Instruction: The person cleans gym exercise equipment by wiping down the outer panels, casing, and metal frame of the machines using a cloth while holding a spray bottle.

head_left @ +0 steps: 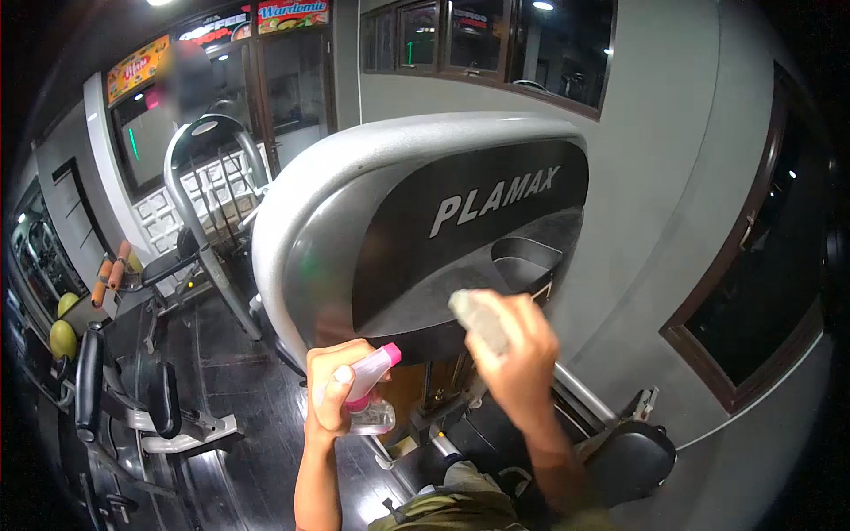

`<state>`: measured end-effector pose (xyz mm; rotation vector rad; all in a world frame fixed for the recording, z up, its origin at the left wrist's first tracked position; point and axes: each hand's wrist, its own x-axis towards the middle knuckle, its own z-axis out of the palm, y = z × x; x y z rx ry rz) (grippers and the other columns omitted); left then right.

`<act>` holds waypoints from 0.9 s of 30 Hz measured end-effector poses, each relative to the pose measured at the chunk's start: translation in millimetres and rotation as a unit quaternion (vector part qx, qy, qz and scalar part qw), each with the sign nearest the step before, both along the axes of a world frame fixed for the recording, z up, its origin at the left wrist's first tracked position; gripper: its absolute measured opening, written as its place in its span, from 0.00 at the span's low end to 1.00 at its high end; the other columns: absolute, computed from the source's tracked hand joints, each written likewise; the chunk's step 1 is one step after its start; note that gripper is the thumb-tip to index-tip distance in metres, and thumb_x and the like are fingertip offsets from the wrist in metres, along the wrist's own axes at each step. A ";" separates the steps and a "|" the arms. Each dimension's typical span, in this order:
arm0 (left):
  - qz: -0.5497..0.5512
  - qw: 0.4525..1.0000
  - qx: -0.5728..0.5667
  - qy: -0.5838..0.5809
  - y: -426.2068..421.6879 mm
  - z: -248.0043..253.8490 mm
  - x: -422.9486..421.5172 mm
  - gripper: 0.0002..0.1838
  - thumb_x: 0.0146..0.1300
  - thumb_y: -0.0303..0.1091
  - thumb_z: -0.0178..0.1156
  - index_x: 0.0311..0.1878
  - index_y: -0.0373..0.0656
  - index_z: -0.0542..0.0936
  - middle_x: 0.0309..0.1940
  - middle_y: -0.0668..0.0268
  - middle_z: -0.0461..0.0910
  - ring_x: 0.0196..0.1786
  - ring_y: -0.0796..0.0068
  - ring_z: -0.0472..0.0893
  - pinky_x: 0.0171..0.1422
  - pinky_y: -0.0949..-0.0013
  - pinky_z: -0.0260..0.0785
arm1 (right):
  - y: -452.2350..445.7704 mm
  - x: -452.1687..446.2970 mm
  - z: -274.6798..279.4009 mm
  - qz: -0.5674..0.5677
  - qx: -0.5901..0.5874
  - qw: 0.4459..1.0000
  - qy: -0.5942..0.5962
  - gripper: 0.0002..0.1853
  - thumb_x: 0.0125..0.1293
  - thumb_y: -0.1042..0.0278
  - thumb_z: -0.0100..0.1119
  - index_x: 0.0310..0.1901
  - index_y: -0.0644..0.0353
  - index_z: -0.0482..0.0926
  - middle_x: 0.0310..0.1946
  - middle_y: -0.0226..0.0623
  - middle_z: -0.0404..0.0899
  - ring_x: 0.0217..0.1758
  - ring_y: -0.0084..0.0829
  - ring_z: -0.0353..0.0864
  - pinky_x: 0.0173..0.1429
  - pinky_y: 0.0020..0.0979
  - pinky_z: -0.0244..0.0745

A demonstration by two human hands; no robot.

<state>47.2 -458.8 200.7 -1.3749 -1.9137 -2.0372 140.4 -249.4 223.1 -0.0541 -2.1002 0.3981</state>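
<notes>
My left hand (332, 387) is wrapped round a small clear spray bottle (372, 414) with a pink and white nozzle, held upright in front of the machine. In my right hand (522, 354) is a pale, crumpled cloth (479, 320), pinched between the fingers and thumb. Both hands are near the lower edge of a large grey and black machine cover (416, 159) marked PLAMAX. The cloth is just in front of the cover's lower ledge; whether it touches the surface I cannot tell. A round recess (526, 258) lies in the ledge above my right hand.
A black padded seat (630, 462) is at the lower right. Other gym machines (208, 203) stand at the left on the dark floor (266, 460), beside a bench with orange rollers (111, 274). A grey wall (660, 221) with a dark-framed window (761, 257) rises at the right.
</notes>
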 end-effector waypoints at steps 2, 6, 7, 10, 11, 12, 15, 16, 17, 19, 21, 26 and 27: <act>0.020 1.000 0.012 0.002 0.7 -2.0 1.4 0.36 0.61 0.61 0.41 0.27 0.32 0.80 0.21 0.60 0.78 0.18 0.71 0.78 0.23 0.72 0.67 | -10.9 1.1 -22.8 0.036 -0.017 0.999 0.030 0.29 0.43 0.73 0.74 0.51 0.49 0.80 0.37 0.33 0.77 0.39 0.38 0.79 0.41 0.37 0.76; 0.023 0.999 0.009 0.031 0.3 -5.4 -3.0 0.37 0.61 0.62 0.41 0.26 0.32 0.80 0.21 0.60 0.78 0.17 0.71 0.78 0.23 0.72 0.67 | 17.2 -9.8 -71.9 0.015 -0.043 0.992 0.119 0.26 0.42 0.78 0.73 0.47 0.55 0.79 0.38 0.37 0.77 0.40 0.39 0.80 0.44 0.37 0.76; 0.022 1.000 0.006 0.021 0.0 -5.1 -2.2 0.37 0.61 0.62 0.41 0.26 0.32 0.80 0.20 0.60 0.78 0.17 0.71 0.78 0.23 0.72 0.67 | 26.5 -12.8 -83.9 -0.005 -0.075 0.986 0.150 0.24 0.44 0.80 0.70 0.46 0.57 0.79 0.39 0.39 0.77 0.41 0.40 0.80 0.45 0.37 0.76; 0.023 1.000 0.009 0.018 1.4 -7.1 -2.2 0.37 0.62 0.62 0.41 0.26 0.32 0.80 0.20 0.60 0.78 0.17 0.71 0.78 0.22 0.72 0.68 | 43.0 -18.4 -88.4 -0.050 -0.157 0.967 0.194 0.22 0.48 0.83 0.64 0.48 0.62 0.77 0.40 0.43 0.77 0.42 0.42 0.80 0.47 0.38 0.75; 0.027 0.999 0.013 0.023 1.8 -8.1 -2.4 0.37 0.62 0.61 0.40 0.26 0.32 0.80 0.20 0.60 0.78 0.17 0.71 0.78 0.22 0.72 0.68 | 39.2 -19.6 -89.2 -0.052 -0.156 0.967 0.194 0.22 0.48 0.83 0.64 0.48 0.62 0.77 0.40 0.43 0.77 0.42 0.42 0.80 0.47 0.38 0.75; 0.024 0.999 0.013 0.022 1.9 -8.9 -2.3 0.37 0.62 0.61 0.40 0.26 0.32 0.80 0.20 0.60 0.78 0.17 0.71 0.78 0.22 0.72 0.68 | 29.6 -23.3 -89.8 -0.053 -0.156 0.965 0.204 0.22 0.48 0.83 0.64 0.48 0.62 0.77 0.40 0.43 0.77 0.42 0.42 0.80 0.46 0.38 0.75; 0.033 0.999 0.017 0.033 2.5 -10.7 -2.4 0.37 0.62 0.62 0.40 0.26 0.32 0.80 0.20 0.60 0.78 0.17 0.71 0.78 0.22 0.72 0.68 | -4.7 -30.5 -92.9 0.016 -0.072 0.970 0.232 0.21 0.46 0.79 0.70 0.45 0.61 0.76 0.40 0.43 0.75 0.40 0.42 0.77 0.45 0.38 0.74; 0.036 0.999 0.027 0.025 3.2 -12.2 -2.5 0.37 0.62 0.62 0.41 0.26 0.32 0.80 0.20 0.60 0.77 0.17 0.71 0.78 0.22 0.72 0.68 | -11.8 -31.6 -99.5 0.034 -0.033 0.974 0.223 0.23 0.43 0.79 0.72 0.45 0.58 0.78 0.39 0.39 0.76 0.38 0.39 0.77 0.42 0.37 0.74; 0.040 0.998 0.036 0.017 3.7 -13.0 -2.2 0.38 0.62 0.63 0.41 0.26 0.32 0.80 0.19 0.60 0.77 0.17 0.71 0.78 0.22 0.72 0.68 | -14.6 -33.1 -105.9 0.053 0.004 0.976 0.213 0.25 0.41 0.78 0.75 0.45 0.55 0.80 0.37 0.35 0.76 0.36 0.37 0.76 0.39 0.35 0.75; 0.038 0.999 0.033 0.008 2.7 -10.3 0.3 0.38 0.62 0.63 0.41 0.25 0.32 0.80 0.20 0.60 0.77 0.17 0.71 0.78 0.21 0.72 0.67 | -3.6 -38.3 -112.3 0.065 0.023 0.966 0.248 0.25 0.42 0.76 0.77 0.45 0.54 0.80 0.37 0.32 0.75 0.35 0.35 0.76 0.37 0.34 0.74; 0.038 0.999 0.030 0.004 1.2 -7.7 0.3 0.38 0.62 0.63 0.42 0.25 0.32 0.80 0.20 0.60 0.77 0.17 0.71 0.78 0.21 0.72 0.67 | 14.8 -36.0 -116.6 0.019 -0.011 0.963 0.270 0.22 0.47 0.75 0.75 0.45 0.56 0.78 0.40 0.37 0.74 0.39 0.39 0.76 0.44 0.36 0.73; 0.022 0.999 0.032 -0.017 0.2 -9.0 -0.1 0.38 0.61 0.64 0.44 0.25 0.30 0.80 0.21 0.58 0.78 0.17 0.70 0.78 0.21 0.72 0.67 | 26.8 -42.9 -117.6 -0.100 -0.180 0.935 0.288 0.19 0.54 0.80 0.65 0.48 0.63 0.75 0.41 0.44 0.74 0.44 0.46 0.74 0.49 0.41 0.71; 0.015 0.999 0.041 -0.019 0.4 -9.9 -0.1 0.38 0.61 0.64 0.45 0.25 0.30 0.80 0.22 0.57 0.78 0.17 0.70 0.78 0.21 0.72 0.68 | 15.6 -45.8 -123.9 -0.073 -0.197 0.932 0.295 0.19 0.53 0.81 0.65 0.49 0.61 0.75 0.41 0.43 0.74 0.45 0.44 0.74 0.51 0.40 0.71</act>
